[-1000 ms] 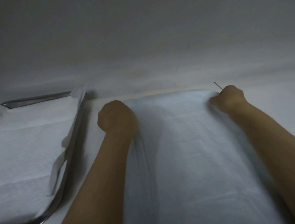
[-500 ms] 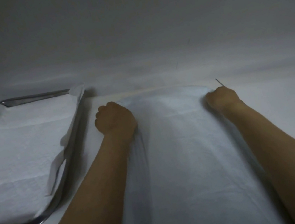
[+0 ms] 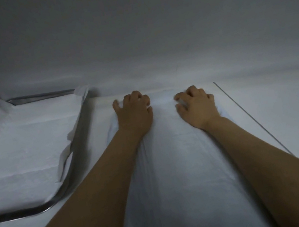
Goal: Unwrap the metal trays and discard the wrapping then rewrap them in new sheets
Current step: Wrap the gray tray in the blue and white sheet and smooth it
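Your left hand and right hand lie near together at the counter's far edge, fingers curled into the end of the sheet over what is likely a tray: draw it taut, evenly, then tuck under.

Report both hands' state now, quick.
Left hand: fingers bent on the white sheet; grip cannot be told.
Right hand: fingers bent on the white sheet too; grip cannot be told.

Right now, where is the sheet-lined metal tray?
Head view, on the left: the metal tray lies near the back wall, just left of the left hand and the sheet-covered bundle under that hand.
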